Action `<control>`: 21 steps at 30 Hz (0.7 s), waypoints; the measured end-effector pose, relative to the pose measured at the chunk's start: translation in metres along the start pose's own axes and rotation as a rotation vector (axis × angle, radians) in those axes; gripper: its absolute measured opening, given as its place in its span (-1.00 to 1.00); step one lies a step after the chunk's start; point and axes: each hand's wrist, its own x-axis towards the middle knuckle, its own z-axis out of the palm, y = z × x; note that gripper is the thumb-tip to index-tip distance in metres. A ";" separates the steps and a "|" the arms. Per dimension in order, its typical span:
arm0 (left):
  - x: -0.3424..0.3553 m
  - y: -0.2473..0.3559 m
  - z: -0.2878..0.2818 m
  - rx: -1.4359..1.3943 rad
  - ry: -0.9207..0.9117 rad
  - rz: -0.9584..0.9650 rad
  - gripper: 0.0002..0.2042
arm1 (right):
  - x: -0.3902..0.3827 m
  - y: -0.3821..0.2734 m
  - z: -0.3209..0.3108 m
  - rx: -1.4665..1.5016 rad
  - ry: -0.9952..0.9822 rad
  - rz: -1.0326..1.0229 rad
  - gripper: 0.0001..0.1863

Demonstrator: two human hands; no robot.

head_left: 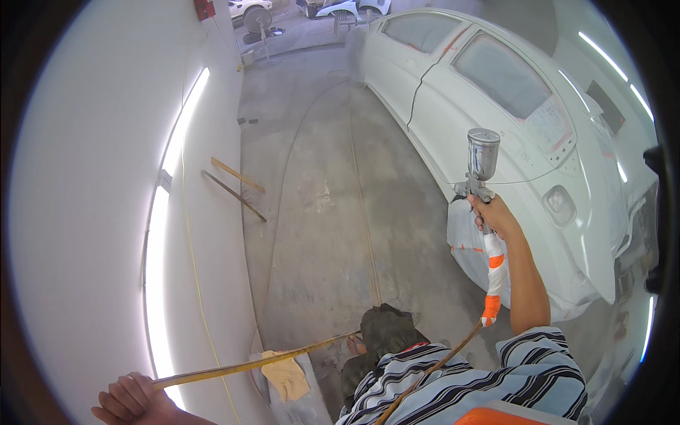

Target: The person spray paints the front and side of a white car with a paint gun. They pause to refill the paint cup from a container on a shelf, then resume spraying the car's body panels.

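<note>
In my right hand [492,214] is a metal spray gun [484,157] with a silver cup on top, held upright beside the rear side of a white car body [520,159]. White and orange wrapping [495,273] covers the hose end below the gun's handle. From there a brown hose [464,347] runs down across my striped shirt. At the lower left, my left hand [131,400] is closed round a yellowish-brown hose [262,363] stretched toward my body. A pale sheet [471,255] covers the car's rear wheel area.
A white wall [92,212] with a long lit tube lamp [157,248] stands on my left. Two wooden sticks [237,175] lean there. Hose lines [358,184] trail along the floor. A yellow cloth [285,375] lies low down. A fan [259,25] stands at the far end.
</note>
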 end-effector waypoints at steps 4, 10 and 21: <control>0.026 -0.069 0.000 -0.110 -0.172 -0.119 -0.52 | 0.005 0.013 -0.001 0.054 0.033 -0.001 -0.69; 0.030 -0.174 0.005 -0.129 -0.060 -0.296 -0.46 | 0.012 0.056 -0.010 0.022 0.044 0.090 -0.70; -0.146 -0.406 0.038 -0.269 0.213 -1.228 -0.45 | 0.021 0.155 -0.052 -0.055 0.151 0.229 -0.71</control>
